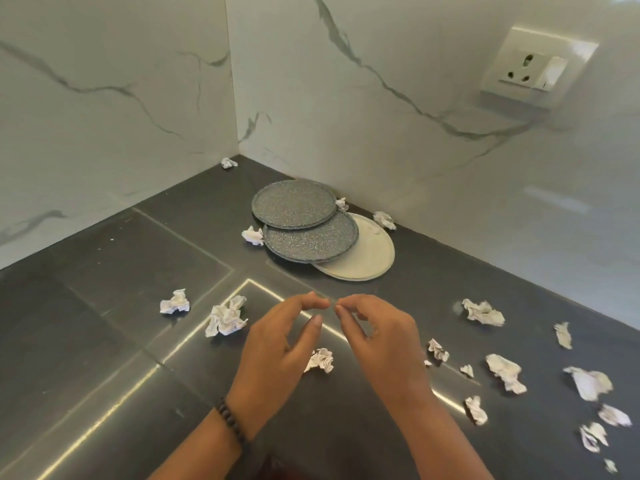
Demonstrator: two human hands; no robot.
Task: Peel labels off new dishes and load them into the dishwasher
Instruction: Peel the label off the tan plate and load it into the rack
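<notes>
Three round plates lie overlapping near the back wall: a dark speckled plate (293, 203) on top, a second dark speckled plate (311, 240) under it, and a pale cream plate (369, 258) lowest, to the right. My left hand (280, 344) and my right hand (377, 337) hover above the dark counter in front of the plates. Their fingertips almost meet, fingers loosely curled. I see nothing held in either hand. A crumpled label scrap (320, 360) lies on the counter between and below my hands.
Several crumpled white label scraps litter the dark counter (104, 341), such as one at the left (225, 317) and one at the right (483, 311). White marble walls meet in a corner behind the plates. A wall socket (535, 69) sits at the upper right.
</notes>
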